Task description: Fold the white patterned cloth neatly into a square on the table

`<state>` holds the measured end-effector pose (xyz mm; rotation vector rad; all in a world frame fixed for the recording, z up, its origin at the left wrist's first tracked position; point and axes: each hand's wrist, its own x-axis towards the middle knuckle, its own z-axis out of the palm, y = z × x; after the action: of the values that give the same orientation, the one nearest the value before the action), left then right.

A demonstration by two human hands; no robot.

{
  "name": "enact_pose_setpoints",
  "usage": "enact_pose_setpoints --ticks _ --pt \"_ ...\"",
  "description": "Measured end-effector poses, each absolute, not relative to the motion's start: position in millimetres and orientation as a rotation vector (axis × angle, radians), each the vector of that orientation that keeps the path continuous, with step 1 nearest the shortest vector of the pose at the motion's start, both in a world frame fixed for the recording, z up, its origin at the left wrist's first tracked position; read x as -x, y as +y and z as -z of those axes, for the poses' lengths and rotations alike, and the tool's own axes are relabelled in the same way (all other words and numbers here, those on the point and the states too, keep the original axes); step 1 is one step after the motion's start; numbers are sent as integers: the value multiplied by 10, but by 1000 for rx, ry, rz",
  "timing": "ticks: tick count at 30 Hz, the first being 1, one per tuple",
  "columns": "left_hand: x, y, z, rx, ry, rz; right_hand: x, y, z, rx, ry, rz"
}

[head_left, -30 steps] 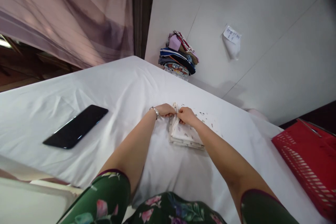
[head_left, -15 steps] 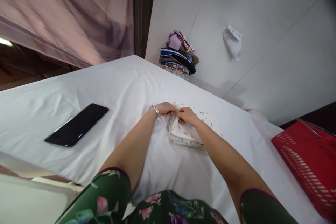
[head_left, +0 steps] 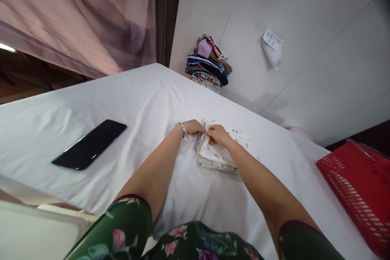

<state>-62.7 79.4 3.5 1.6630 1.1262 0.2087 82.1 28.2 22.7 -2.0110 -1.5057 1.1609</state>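
Note:
A folded white cloth (head_left: 217, 155) with a small dark print lies in layers on the white sheet (head_left: 146, 97). At its left edge my left hand (head_left: 193, 126), with a bracelet on the wrist, is closed on the gathered layers. Close beside it, my right hand (head_left: 218, 134) pinches the same edge between thumb and fingers, lifting it slightly. The printed part of the cloth spreads out beyond my right hand and is partly hidden by my right forearm.
A black tablet-like device (head_left: 90, 144) lies to the left. Several folded clothes (head_left: 208, 64) are stacked against the wall, where a white bag with a handwritten label (head_left: 272, 48) hangs. At the right stands a red basket (head_left: 356, 187); a pink curtain (head_left: 91, 16) hangs at the back left.
My left hand has shifted a little left from my right hand along the cloth's edge. Both hands otherwise stay on the cloth; the view has tilted slightly.

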Motion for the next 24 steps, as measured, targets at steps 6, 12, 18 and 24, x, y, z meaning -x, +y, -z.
enact_pose_setpoints --ticks 6,12,18,24 --pt "586 787 -29 -1630 1044 -267 -791 270 -252 2066 -1579 -1148" --pt "613 791 -81 -1571 1056 -312 -844 326 -144 2060 -1513 -1078" --pt "699 806 -66 -1575 1187 -363 -962 264 -187 1924 -1429 -1206" --pt "640 654 -14 -1675 1335 -301 -980 261 -221 1884 -1407 -1242"
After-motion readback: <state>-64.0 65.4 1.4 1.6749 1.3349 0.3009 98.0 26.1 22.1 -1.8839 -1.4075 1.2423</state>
